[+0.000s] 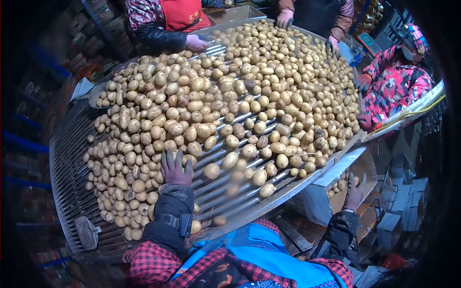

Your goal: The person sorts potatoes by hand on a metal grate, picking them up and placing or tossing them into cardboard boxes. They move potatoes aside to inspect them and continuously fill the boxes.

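My left hand (176,169), in a dirty purple-grey glove, lies with fingers spread against the near edge of a large heap of potatoes (192,108). It touches potatoes and grips none. A bare strip of the slatted metal table (218,175) shows to its right, with loose potatoes on it. My right hand (355,193), in a similar glove, is off the table's right side at an open cardboard box (338,200) holding some potatoes. Its fingers are stretched out, and nothing shows in them. A few potatoes between hand and table look smeared.
Across the table are two people's gloved hands, one (197,42) resting by the slats. Another person (391,81) in a pink patterned jacket stands at the right. A flat metal piece (87,233) lies at the table's left end. Grey boxes (403,206) clutter the lower right.
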### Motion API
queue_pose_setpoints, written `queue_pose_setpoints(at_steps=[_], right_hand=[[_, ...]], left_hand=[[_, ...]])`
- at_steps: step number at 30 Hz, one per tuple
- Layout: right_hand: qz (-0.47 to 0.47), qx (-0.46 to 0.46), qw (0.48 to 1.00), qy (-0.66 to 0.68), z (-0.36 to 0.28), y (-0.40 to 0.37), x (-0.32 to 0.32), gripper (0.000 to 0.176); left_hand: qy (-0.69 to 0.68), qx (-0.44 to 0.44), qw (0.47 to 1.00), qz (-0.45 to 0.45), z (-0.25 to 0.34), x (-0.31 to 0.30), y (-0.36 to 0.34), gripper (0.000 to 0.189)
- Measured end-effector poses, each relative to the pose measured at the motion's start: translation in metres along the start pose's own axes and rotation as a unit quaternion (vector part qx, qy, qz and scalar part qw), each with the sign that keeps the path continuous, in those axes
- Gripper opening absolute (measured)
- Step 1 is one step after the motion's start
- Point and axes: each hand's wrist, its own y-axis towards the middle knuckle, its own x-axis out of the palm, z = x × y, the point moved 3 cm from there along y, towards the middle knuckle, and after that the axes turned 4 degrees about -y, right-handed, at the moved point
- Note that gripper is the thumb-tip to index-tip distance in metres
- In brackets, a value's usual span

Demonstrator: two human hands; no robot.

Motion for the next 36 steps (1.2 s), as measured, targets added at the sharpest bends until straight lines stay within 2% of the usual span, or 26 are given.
queue_pose_setpoints(at_steps=[2, 4, 6, 7, 9, 12, 14, 15, 17, 18, 20, 21, 23, 24, 25, 27, 28, 29, 31, 33, 34, 35, 36], right_hand=[[0.046, -0.147, 0.972, -0.179, -0.022, -0.011, 0.013, 0.054], [-0.062, -0.098, 0.985, -0.125, -0.032, -0.033, 0.06, 0.056], [-0.148, -0.247, 0.952, -0.101, -0.061, -0.069, 0.111, 0.052], [-0.195, -0.242, 0.948, -0.064, -0.067, -0.076, 0.13, 0.045], [-0.234, -0.258, 0.935, -0.067, -0.07, -0.091, 0.142, 0.037], [-0.268, -0.199, 0.942, -0.041, -0.058, -0.093, 0.129, 0.031], [-0.285, -0.075, 0.955, -0.02, -0.041, -0.093, 0.121, 0.028], [-0.286, -0.074, 0.955, -0.021, -0.038, -0.096, 0.121, 0.028], [-0.291, -0.122, 0.949, 0.007, -0.039, -0.105, 0.124, 0.028], [-0.292, -0.159, 0.943, -0.013, -0.04, -0.109, 0.129, 0.029], [-0.33, -0.188, 0.923, -0.064, -0.052, -0.119, 0.141, 0.038], [-0.346, -0.215, 0.908, -0.1, -0.063, -0.123, 0.149, 0.044], [-0.408, -0.246, 0.866, -0.155, -0.081, -0.13, 0.166, 0.06], [-0.431, -0.28, 0.836, -0.195, -0.081, -0.134, 0.176, 0.07], [-0.453, -0.296, 0.809, -0.23, -0.088, -0.143, 0.187, 0.071], [-0.45, -0.312, 0.766, -0.335, -0.068, -0.158, 0.22, 0.071], [-0.451, -0.312, 0.768, -0.332, -0.074, -0.156, 0.222, 0.071], [-0.47, -0.302, 0.771, -0.307, -0.083, -0.152, 0.224, 0.07], [-0.49, -0.291, 0.773, -0.279, -0.079, -0.149, 0.225, 0.069], [-0.484, -0.272, 0.832, 0.006, -0.06, -0.139, 0.212, 0.066], [-0.555, -0.04, 0.824, 0.108, -0.065, -0.138, 0.2, 0.066], [-0.56, 0.128, 0.784, 0.234, -0.072, -0.138, 0.191, 0.064], [-0.525, 0.16, 0.758, 0.352, -0.069, -0.143, 0.187, 0.064]], left_hand=[[0.004, -0.013, 1.0, -0.007, 0.003, -0.001, 0.002, 0.05], [0.011, -0.026, 0.999, -0.038, 0.002, -0.002, 0.0, 0.051], [0.016, -0.032, 0.999, -0.039, 0.004, -0.001, 0.0, 0.052], [0.02, -0.038, 0.998, -0.041, 0.005, -0.001, 0.0, 0.053], [0.022, -0.034, 0.997, -0.06, 0.017, -0.005, -0.004, 0.053], [-0.005, -0.015, 0.996, -0.091, 0.04, -0.004, -0.009, 0.054], [-0.027, 0.025, 0.992, -0.121, 0.061, 0.002, -0.011, 0.055], [-0.027, 0.024, 0.992, -0.122, 0.071, 0.008, -0.011, 0.055], [-0.073, 0.087, 0.974, -0.198, 0.097, 0.027, -0.015, 0.061], [-0.075, 0.086, 0.973, -0.199, 0.12, 0.025, -0.011, 0.061], [-0.091, 0.083, 0.957, -0.262, 0.165, 0.014, -0.001, 0.066], [-0.093, 0.083, 0.957, -0.261, 0.167, 0.018, -0.001, 0.066], [-0.137, 0.136, 0.956, -0.222, 0.169, 0.025, -0.005, 0.069], [-0.177, 0.131, 0.944, -0.246, 0.165, 0.022, -0.005, 0.07], [-0.176, 0.128, 0.944, -0.246, 0.154, 0.019, -0.007, 0.07], [-0.372, 0.078, 0.903, -0.201, 0.121, 0.001, -0.007, 0.072], [-0.29, 0.092, 0.942, -0.145, 0.101, -0.012, -0.012, 0.071], [-0.204, 0.105, 0.97, -0.085, 0.082, -0.029, -0.018, 0.071], [-0.018, 0.055, 0.993, -0.105, 0.05, -0.068, -0.023, 0.074], [0.01, -0.03, 0.988, -0.151, 0.002, -0.074, -0.043, 0.082], [-0.025, -0.076, 0.977, -0.199, -0.026, -0.067, -0.058, 0.089], [-0.024, -0.078, 0.977, -0.199, -0.028, -0.069, -0.063, 0.089], [-0.041, -0.064, 0.969, -0.235, -0.022, -0.069, -0.064, 0.091]])
